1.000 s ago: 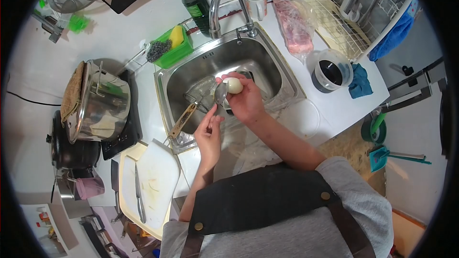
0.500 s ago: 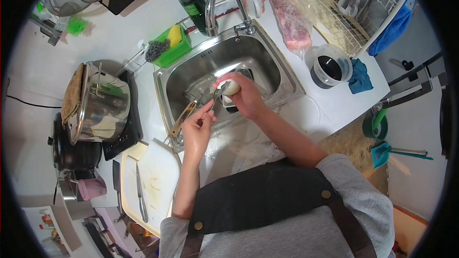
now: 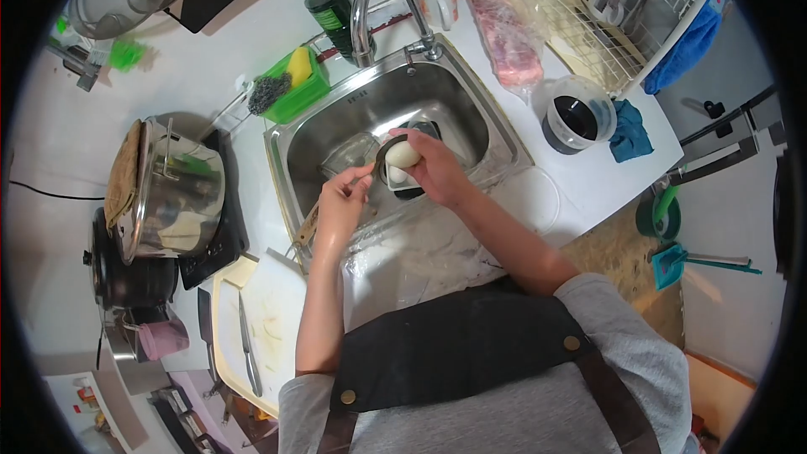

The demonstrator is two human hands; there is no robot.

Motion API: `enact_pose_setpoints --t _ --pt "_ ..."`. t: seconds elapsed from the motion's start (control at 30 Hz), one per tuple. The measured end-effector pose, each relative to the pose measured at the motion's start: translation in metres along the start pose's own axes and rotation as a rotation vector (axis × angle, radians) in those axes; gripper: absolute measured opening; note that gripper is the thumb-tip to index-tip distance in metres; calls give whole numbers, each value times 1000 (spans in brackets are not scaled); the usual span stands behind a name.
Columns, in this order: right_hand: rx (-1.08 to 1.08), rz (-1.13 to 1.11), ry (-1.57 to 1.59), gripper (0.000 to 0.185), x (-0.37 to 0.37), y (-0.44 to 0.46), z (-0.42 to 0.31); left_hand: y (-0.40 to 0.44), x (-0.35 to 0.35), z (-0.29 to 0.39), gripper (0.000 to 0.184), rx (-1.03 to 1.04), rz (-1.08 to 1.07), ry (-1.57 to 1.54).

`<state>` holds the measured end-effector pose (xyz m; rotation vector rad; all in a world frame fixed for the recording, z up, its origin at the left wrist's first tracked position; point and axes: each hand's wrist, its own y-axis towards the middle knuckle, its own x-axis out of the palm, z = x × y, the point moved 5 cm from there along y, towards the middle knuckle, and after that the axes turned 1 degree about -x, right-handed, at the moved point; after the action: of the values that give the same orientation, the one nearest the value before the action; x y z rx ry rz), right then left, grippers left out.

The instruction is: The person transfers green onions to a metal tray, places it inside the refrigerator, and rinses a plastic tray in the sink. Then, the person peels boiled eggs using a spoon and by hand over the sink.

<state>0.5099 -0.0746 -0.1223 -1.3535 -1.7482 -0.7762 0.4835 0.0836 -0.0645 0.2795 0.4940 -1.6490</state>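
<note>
Over the sink (image 3: 307, 130), my right hand (image 3: 437, 170) holds a pale peeled egg (image 3: 402, 155) in its fingers. My left hand (image 3: 343, 200) is pinched on a metal spoon, whose dark bowl (image 3: 381, 160) lies against the egg's left side. Below the egg, a container with another white egg (image 3: 397, 175) stands in the sink. A mesh strainer (image 3: 349, 154) rests in the basin to the left, its wooden handle (image 3: 309, 225) partly hidden behind my left hand and wrist.
Left of the sink are a steel pot (image 3: 189, 192) and a cutting board (image 3: 269, 311) with a knife (image 3: 249, 345). To the right are wrapped meat (image 3: 507, 42), a tub of dark liquid (image 3: 576, 118) and a dish rack (image 3: 588, 34). The faucet (image 3: 360, 21) arches over the basin.
My left hand has shifted left and slightly up with the spoon. The egg has been turned in my right hand, showing more of its surface. The view has tilted a little.
</note>
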Motion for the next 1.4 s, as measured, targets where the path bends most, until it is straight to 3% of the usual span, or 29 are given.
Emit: enact_pose_setpoints --t 0.2,0.3,0.5,0.9,1.13,1.2,1.4 --pt "80 56 82 44 -18 -3 10 2 15 -21 24 -236 -47 -272" --pt "147 151 99 46 -32 -6 15 2 21 -38 22 -246 -5 -245" --pt "218 184 141 40 -38 -2 0 -23 12 -16 26 62 106 -89" --pt "378 120 32 31 -11 2 -2 -35 9 0 26 145 141 62" --pt "478 81 -76 26 -19 6 8 -33 1 40 24 222 66 407" --pt "507 154 -104 26 -19 5 10 -33 1 57 26 304 43 581" --pt "578 240 -281 24 -21 6 18 -31 14 87 21 291 -20 946"
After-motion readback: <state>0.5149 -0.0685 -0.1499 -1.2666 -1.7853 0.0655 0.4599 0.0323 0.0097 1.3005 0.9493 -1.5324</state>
